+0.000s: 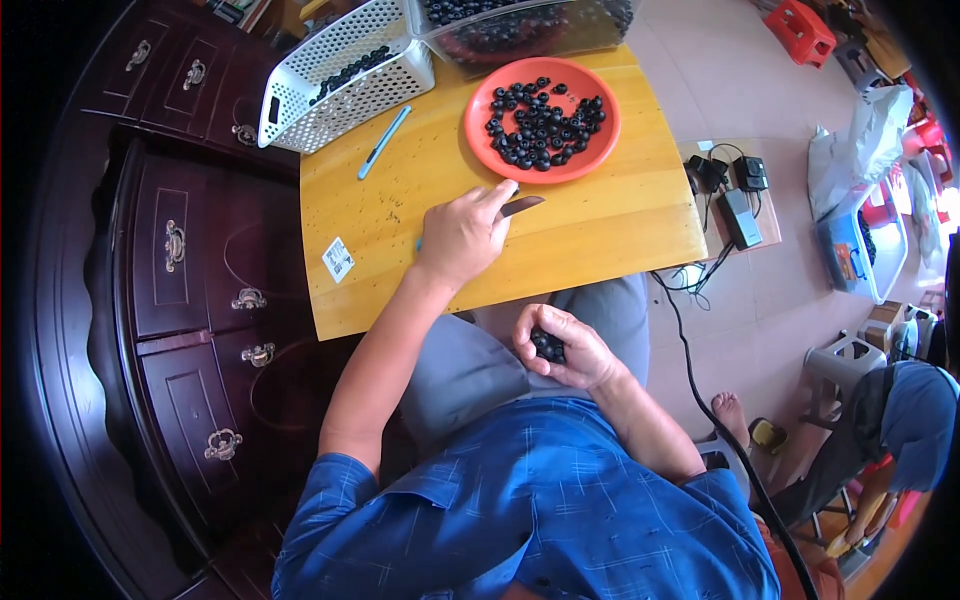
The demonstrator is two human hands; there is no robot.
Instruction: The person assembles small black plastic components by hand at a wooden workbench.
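My left hand (pixel 465 235) is closed over the near part of the table, gripping a small knife. Its dark blade (pixel 523 205) points right from under my fingers, and a bit of teal shows at the other side of the hand. My index fingertip is just below an orange-red plate (pixel 477 135), and a small dark spot by it is too small to name. On the plate lie many small round black beads or berries (pixel 545 125). In my lap, my right hand (pixel 578 352) is curled around several of the same black pieces (pixel 547 345).
A white perforated basket (pixel 300 100) and a clear tub (pixel 520 45), both holding black pieces, stand at the table's far side. A light-blue pen-like tool (pixel 384 143) and a white label (pixel 338 260) lie on the wooden table (pixel 620 225). Right of it are chargers (pixel 740 218) and a cable.
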